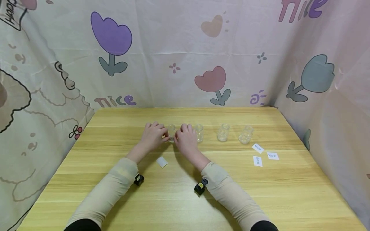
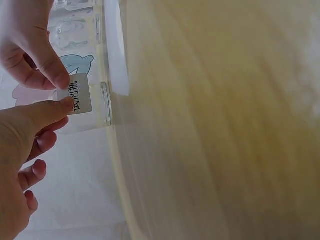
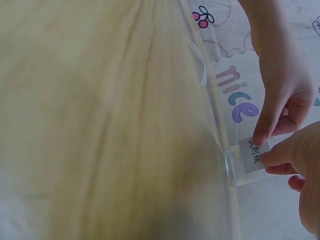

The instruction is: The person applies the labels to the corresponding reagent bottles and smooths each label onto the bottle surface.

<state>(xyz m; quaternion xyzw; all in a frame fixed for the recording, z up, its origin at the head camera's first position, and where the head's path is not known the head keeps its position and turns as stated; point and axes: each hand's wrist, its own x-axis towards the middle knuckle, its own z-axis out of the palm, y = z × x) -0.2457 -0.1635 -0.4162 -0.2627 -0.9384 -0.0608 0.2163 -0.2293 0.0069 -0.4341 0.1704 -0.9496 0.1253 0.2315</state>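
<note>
A small clear glass bottle (image 1: 171,129) stands on the table between the two hands. In front of its side is a white label (image 2: 83,95) with black written characters. My left hand (image 1: 153,136) pinches one end of this label between thumb and curled fingers. At the other end, my right hand (image 1: 186,138) pinches it the same way, its thumb (image 3: 272,156) lying over the edge. Behind the label, the bottle's base (image 3: 229,167) shows in the right wrist view. The fingers partly cover the bottle in the head view.
Three more clear glass bottles, the nearest one (image 1: 199,133) beside my right hand, stand in a row to the right. Three white labels with writing, one of them a slanted label (image 1: 258,148), lie at the right. A small white paper piece (image 1: 162,161) lies nearer on the wooden table (image 1: 162,199).
</note>
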